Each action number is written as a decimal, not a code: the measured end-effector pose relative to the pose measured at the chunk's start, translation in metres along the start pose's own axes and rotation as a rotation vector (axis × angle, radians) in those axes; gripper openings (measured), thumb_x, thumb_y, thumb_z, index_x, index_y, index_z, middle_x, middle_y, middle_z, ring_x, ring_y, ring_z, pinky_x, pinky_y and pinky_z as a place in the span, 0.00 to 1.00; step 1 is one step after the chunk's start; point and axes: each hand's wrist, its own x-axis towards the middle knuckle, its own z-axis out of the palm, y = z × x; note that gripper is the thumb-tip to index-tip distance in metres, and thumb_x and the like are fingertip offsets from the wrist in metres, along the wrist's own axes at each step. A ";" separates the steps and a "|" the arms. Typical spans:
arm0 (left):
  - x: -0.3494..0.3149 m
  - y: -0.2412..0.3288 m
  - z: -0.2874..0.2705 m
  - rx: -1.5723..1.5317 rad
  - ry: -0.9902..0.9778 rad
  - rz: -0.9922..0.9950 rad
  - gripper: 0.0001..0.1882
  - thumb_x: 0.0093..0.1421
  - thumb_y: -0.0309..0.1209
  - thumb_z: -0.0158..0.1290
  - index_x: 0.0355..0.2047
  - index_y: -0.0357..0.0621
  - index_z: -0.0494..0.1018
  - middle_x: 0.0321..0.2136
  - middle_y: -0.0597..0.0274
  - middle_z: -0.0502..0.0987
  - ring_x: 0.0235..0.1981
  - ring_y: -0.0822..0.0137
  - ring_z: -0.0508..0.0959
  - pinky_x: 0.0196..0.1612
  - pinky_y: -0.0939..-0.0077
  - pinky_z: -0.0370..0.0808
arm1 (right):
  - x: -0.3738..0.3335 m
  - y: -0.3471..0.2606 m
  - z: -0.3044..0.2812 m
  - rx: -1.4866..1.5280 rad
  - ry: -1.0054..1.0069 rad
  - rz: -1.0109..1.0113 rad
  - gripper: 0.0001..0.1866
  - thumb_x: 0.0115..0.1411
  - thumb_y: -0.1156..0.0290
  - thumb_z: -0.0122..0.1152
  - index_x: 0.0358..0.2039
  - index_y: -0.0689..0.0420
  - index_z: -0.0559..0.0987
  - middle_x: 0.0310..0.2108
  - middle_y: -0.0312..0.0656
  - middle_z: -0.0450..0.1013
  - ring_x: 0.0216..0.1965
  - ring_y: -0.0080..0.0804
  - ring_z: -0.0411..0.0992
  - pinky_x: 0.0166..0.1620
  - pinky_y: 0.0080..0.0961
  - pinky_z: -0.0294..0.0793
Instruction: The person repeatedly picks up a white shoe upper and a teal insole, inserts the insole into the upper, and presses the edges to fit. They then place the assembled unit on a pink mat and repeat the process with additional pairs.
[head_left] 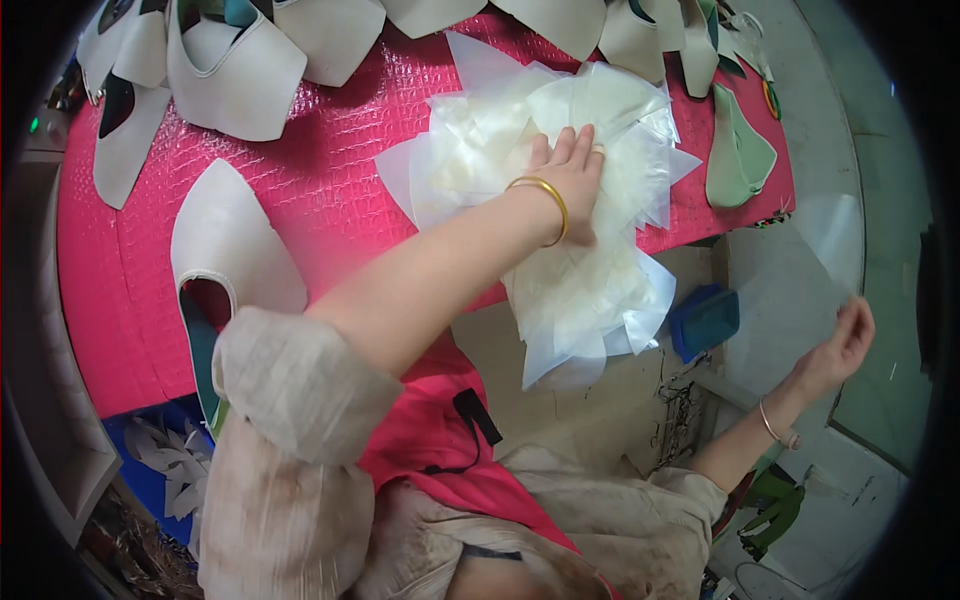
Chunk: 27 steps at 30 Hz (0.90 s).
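Observation:
My left hand (570,175), with a gold bangle at the wrist, lies flat with fingers spread on a loose pile of translucent plastic sheets (560,210). The pile sits at the right side of the pink textured table (310,180) and hangs over its near edge. Off to the right, away from the table, my right hand (845,340) pinches the lower corner of a single translucent sheet (800,260), which hangs in the air above the floor.
White shoe-upper pieces (235,75) lie along the table's far edge, and one (225,240) lies at its near left. A pale green piece (738,155) rests at the right end. A blue box (705,320) sits below the table; a blue bin of white scraps (170,460) is lower left.

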 end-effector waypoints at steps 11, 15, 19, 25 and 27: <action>-0.128 -0.048 -0.118 -1.082 -0.221 -0.270 0.23 0.55 0.41 0.54 0.39 0.29 0.71 0.31 0.58 0.76 0.30 0.73 0.75 0.33 0.77 0.73 | -0.104 -0.211 0.183 0.450 -0.939 -1.011 0.22 0.49 0.70 0.61 0.45 0.65 0.71 0.40 0.46 0.72 0.39 0.34 0.72 0.41 0.25 0.72; -0.199 -0.093 -0.131 -1.431 -0.136 -0.243 0.14 0.54 0.29 0.54 0.37 0.31 0.72 0.28 0.65 0.76 0.29 0.79 0.72 0.34 0.81 0.70 | -0.115 -0.236 0.200 0.948 -0.916 0.233 0.30 0.54 0.60 0.56 0.53 0.65 0.63 0.47 0.46 0.68 0.49 0.33 0.66 0.50 0.25 0.65; -0.241 -0.115 -0.159 -1.156 -0.143 -0.320 0.13 0.57 0.33 0.50 0.36 0.33 0.73 0.26 0.62 0.76 0.30 0.76 0.73 0.36 0.81 0.70 | -0.124 -0.257 0.251 0.980 -1.522 0.626 0.17 0.54 0.76 0.56 0.45 0.64 0.70 0.41 0.38 0.72 0.40 0.21 0.70 0.44 0.20 0.68; -0.303 -0.261 -0.108 -0.323 0.271 -0.700 0.20 0.54 0.45 0.52 0.28 0.38 0.75 0.28 0.52 0.74 0.31 0.69 0.74 0.34 0.73 0.70 | -0.158 -0.301 0.321 1.353 -1.300 0.817 0.15 0.60 0.71 0.50 0.46 0.64 0.69 0.39 0.37 0.72 0.35 0.22 0.71 0.38 0.20 0.71; -0.313 -0.263 -0.079 -0.822 0.251 -0.444 0.19 0.52 0.41 0.55 0.33 0.34 0.72 0.31 0.52 0.73 0.34 0.68 0.73 0.35 0.74 0.69 | -0.173 -0.301 0.361 1.470 -1.363 1.033 0.16 0.62 0.68 0.46 0.48 0.64 0.67 0.41 0.39 0.71 0.38 0.25 0.71 0.40 0.21 0.72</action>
